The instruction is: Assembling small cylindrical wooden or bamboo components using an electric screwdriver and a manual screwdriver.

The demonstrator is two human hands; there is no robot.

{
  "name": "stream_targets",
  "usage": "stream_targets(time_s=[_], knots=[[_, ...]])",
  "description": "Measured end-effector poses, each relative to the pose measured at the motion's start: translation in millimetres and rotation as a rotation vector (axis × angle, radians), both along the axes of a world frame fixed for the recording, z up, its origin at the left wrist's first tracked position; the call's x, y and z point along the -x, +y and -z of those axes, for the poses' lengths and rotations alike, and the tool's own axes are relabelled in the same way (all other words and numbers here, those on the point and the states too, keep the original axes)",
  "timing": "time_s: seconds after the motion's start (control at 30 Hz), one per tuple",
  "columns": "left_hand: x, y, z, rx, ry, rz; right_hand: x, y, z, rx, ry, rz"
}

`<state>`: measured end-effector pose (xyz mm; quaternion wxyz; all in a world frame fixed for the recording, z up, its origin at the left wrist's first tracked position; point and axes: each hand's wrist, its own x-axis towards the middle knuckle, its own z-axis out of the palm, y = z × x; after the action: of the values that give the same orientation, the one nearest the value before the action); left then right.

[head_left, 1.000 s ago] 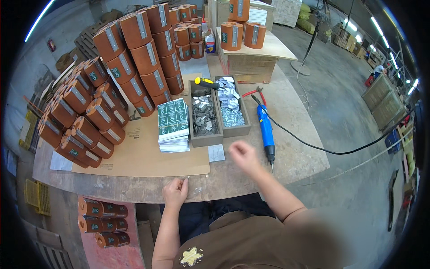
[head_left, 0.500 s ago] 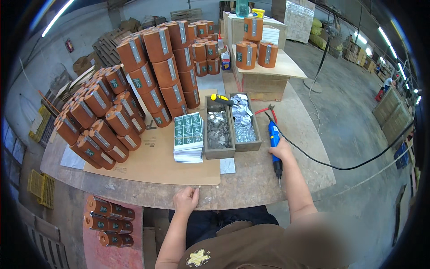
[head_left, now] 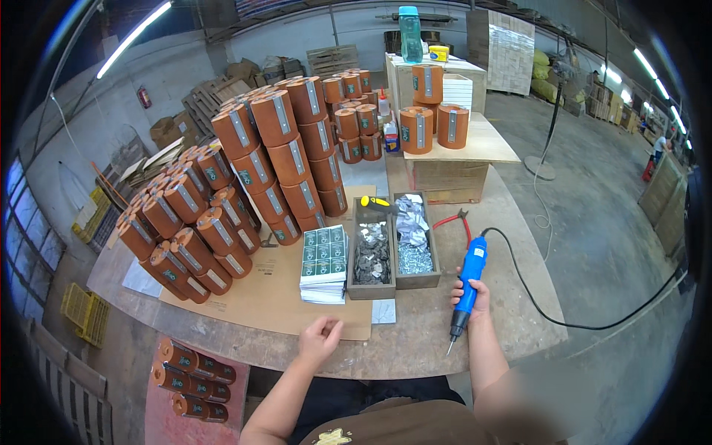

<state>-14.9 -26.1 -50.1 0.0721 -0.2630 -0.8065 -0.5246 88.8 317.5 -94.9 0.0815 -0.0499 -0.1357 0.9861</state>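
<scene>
My right hand (head_left: 480, 298) is wrapped round a blue electric screwdriver (head_left: 470, 278), held over the right side of the table with its bit pointing down toward me. A black cord leaves its top end. My left hand (head_left: 320, 338) hovers by the table's front edge, just below the cardboard sheet (head_left: 245, 315); its fingers are curled together, and whatever may be in them is hidden. Beyond it lies a stack of green-and-white labels (head_left: 324, 259). Beside that stand two wooden boxes, one of dark metal pieces (head_left: 372, 256), the other of screws (head_left: 415, 259) and silvery pieces.
Orange-brown cylinders with metal strips (head_left: 278, 119) are piled high at the left and back. Several more lie on a red board (head_left: 170, 415) at lower left. Red-handled pliers (head_left: 456, 219) lie right of the boxes. A yellow-handled tool (head_left: 376, 202) rests across them. Cylinders stand on a raised plywood board (head_left: 486, 144).
My right hand has lifted and turned the screwdriver, its bit swinging leftward. My left hand has come forward off the table's edge. The view has tilted upward.
</scene>
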Motion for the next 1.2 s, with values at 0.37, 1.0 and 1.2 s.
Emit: stream_targets(time_s=[0.37, 1.0, 1.2], knots=[[58.6, 190.2, -52.2, 0.471, 0.361, 0.418, 9.2, 6.7, -1.8, -0.005, 0.022, 0.050], [86.5, 231.6, -7.0, 0.804, 0.527, 0.264, 10.6, 6.3, 6.8, -0.084, -0.012, 0.116], [70.0, 225.5, -33.4, 0.690, 0.532, 0.231, 7.6, 9.9, 8.5, -0.103, 0.079, 0.083]])
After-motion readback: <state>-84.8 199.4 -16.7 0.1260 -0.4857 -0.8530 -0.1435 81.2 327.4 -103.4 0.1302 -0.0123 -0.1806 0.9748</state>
